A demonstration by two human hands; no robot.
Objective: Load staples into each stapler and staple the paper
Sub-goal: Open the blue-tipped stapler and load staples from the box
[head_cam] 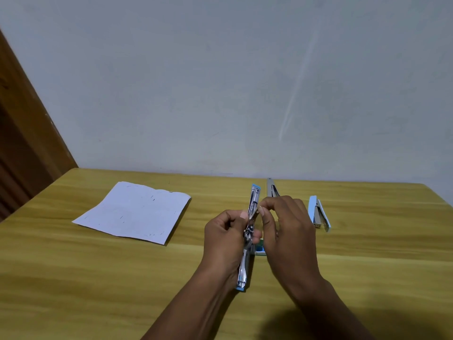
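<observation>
Right now the left hand (225, 239) is gripping an open stapler (253, 200), fingers curled round its hinge, while the right hand (289, 227) is pinching something tiny against the magazine channel, probably a staple strip (257, 209), though it is too small to confirm. Doing this well, I judge, means holding the rail level, laying the strip legs-down and sliding it fully home before closing. Under the hands one small staple box (260, 250) is lying on the table (73, 278). Just beyond the right hand a grey stapler (270, 188) is lying open, and to that hand's right a pale blue stapler (318, 213) is sitting, making three staplers. Well left of the left hand, one paper (133, 212) is lying flat.
</observation>
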